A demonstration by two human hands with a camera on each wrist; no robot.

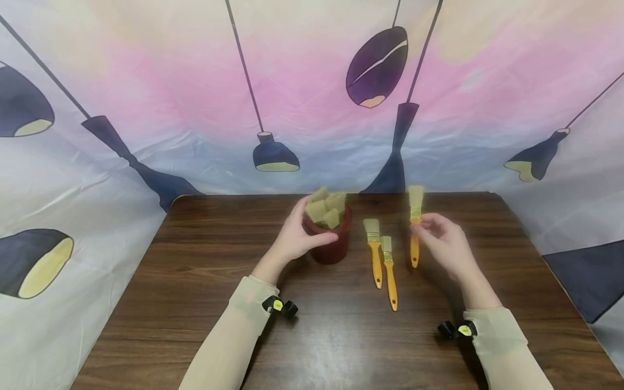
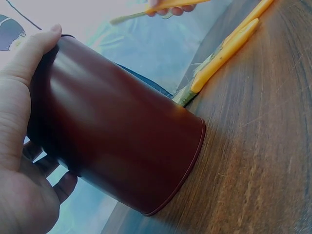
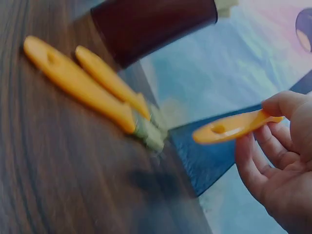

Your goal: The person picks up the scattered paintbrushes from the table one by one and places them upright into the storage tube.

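Note:
My left hand [image 1: 296,235] grips a dark red cup [image 1: 331,248] near its rim, thumb on the near side and fingers round the far side. Several paintbrushes [image 1: 325,208] stand in the cup, bristles up, their handles hidden inside. In the right wrist view, my right hand [image 3: 280,151] pinches the orange handle of another paintbrush [image 3: 234,127] between thumb and fingertips. The head view shows this brush with bristles up, above the table. Between cup and right hand, two orange-handled paintbrushes [image 1: 374,254] [image 1: 389,271] lie side by side, bristles toward the back.
The brown wooden table [image 1: 195,303] ends at the back against a hanging cloth [image 1: 205,97] printed with lamps. Small black cameras [image 1: 280,306] [image 1: 457,329] are strapped at both wrists.

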